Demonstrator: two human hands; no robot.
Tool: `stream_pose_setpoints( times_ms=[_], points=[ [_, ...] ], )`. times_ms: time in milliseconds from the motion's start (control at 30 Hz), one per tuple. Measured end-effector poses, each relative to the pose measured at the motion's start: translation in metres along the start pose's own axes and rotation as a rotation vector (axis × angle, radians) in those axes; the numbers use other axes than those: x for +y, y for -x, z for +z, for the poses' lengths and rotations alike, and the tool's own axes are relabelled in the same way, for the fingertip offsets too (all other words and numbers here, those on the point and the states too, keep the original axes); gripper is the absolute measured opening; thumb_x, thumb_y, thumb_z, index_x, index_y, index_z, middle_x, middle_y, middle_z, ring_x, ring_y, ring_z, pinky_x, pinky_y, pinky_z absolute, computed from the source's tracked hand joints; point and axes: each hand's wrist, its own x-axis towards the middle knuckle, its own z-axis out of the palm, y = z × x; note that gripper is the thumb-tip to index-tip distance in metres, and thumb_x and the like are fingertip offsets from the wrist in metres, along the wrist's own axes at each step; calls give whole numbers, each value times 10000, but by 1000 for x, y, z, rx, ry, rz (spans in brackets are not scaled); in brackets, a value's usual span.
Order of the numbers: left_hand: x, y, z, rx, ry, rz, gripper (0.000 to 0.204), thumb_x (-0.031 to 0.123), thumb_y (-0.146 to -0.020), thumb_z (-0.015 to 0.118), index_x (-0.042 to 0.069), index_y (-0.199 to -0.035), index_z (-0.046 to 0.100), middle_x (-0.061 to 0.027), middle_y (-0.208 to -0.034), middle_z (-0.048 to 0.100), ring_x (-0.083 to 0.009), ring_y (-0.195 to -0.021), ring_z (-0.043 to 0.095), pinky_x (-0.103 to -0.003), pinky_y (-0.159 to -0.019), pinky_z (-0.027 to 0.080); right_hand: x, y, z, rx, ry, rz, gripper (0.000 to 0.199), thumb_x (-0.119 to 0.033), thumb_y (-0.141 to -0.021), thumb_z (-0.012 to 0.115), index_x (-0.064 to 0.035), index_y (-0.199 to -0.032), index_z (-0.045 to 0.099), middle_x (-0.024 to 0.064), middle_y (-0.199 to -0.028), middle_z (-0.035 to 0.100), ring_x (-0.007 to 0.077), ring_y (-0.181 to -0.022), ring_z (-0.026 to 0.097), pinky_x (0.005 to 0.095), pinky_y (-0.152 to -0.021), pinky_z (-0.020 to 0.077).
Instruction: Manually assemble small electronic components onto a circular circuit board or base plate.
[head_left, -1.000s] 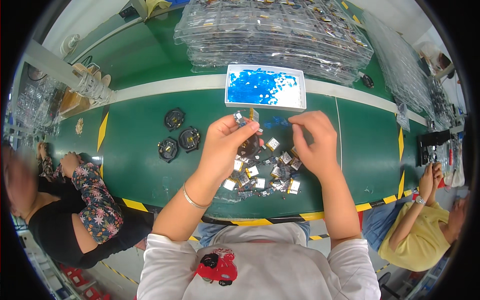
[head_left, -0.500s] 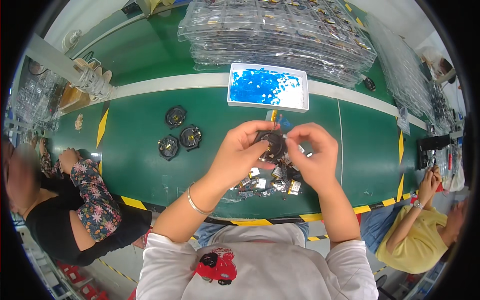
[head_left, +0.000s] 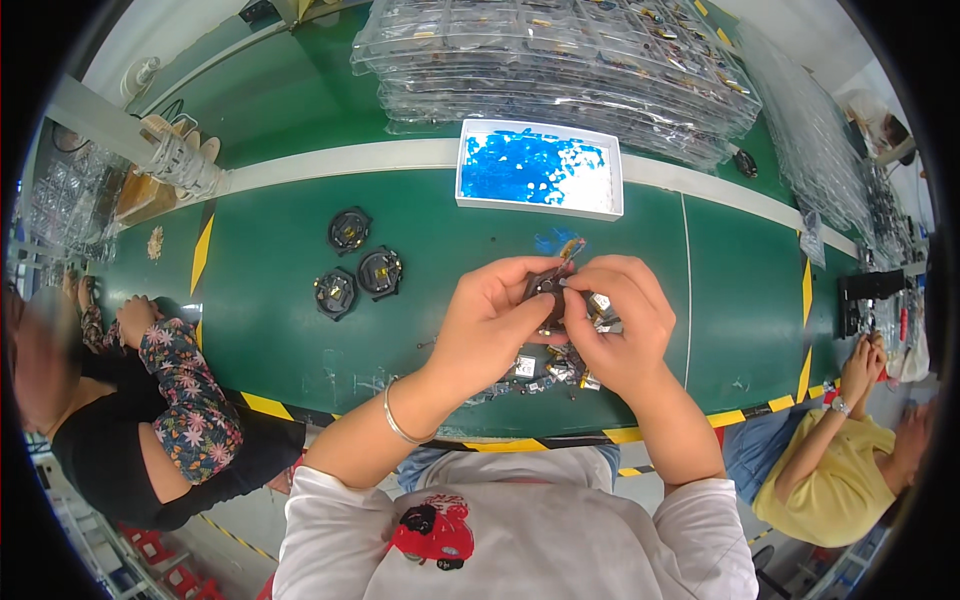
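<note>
A round black watch case [head_left: 541, 287] is held over the bench between my two hands. My left hand [head_left: 495, 312] grips its left side, thumb across the face and fingers behind. At its right edge, the thumb and forefinger of my right hand [head_left: 628, 318] are pinched close together; whether a small part sits between them is hidden. A small electronic part with thin wires [head_left: 572, 248] sticks up from the top of the case. Below my hands lies a heap of small electronic parts [head_left: 560, 368], partly covered by them. Three similar black watch cases [head_left: 380, 273] rest to the left.
A white box [head_left: 617, 190] with blue pieces stands beyond my hands. Behind it are stacked clear plastic trays [head_left: 560, 75]. Blue film scraps [head_left: 552, 240] lie on the green bench [head_left: 270, 330]. A person in black [head_left: 110, 430] sits left, another in yellow [head_left: 830, 480] right.
The watch case has tilted and shifted slightly right with my left hand. My right fingers have closed in on its edge. The wired part now leans to the right.
</note>
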Motion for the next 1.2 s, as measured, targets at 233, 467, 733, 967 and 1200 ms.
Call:
stream_pose_setpoints(
  times_ms=[233, 467, 733, 967, 1200],
  points=[
    [-3, 1, -1, 6, -23, 39, 317, -39, -912, 461, -46, -1228, 494, -107, -1093, 611, -138, -924, 623, -266, -728, 586, 3, 0, 4, -6, -3, -21, 181, 67, -656, 688, -19, -811, 652, 101, -822, 623, 223, -718, 608, 291, -629, 489],
    [3, -7, -7, 78, 19, -55, 257, -2, -898, 515, -33, -1150, 555, -101, -1018, 635, -143, -874, 643, -276, -663, 594, 10, -3, -2, -130, -203, 75, 121, 31, -753, 643, 3, -867, 672, 110, -859, 630, 204, -802, 598, 289, -707, 472],
    [3, -12, -14, 70, 5, -81, 119, 58, -866, 555, 20, -966, 607, -113, -873, 670, -192, -726, 682, -267, -493, 554, 22, 1, -10, -54, -446, 302, 121, 3, -847, 578, 29, -941, 649, 108, -962, 617, 159, -863, 562, 271, -784, 441],
    [-3, -13, -6, -21, -243, -39, 184, 25, -842, 603, 23, -1026, 604, -45, -871, 646, -90, -701, 608, -214, -583, 520, 27, -8, -5, -170, -424, 254, 148, -14, -818, 615, -24, -963, 640, 79, -1074, 595, 156, -989, 547, 294, -851, 439],
    [10, -9, -15, -39, -1262, 592, 302, 95, -628, 757, 75, -913, 659, -78, -978, 611, -304, -958, 543, -395, -888, 410, 103, -11, -126, -75, -97, 632, 150, -130, -844, 596, -5, -920, 630, 30, -913, 630, 103, -875, 558, 225, -783, 415]
  ],
)
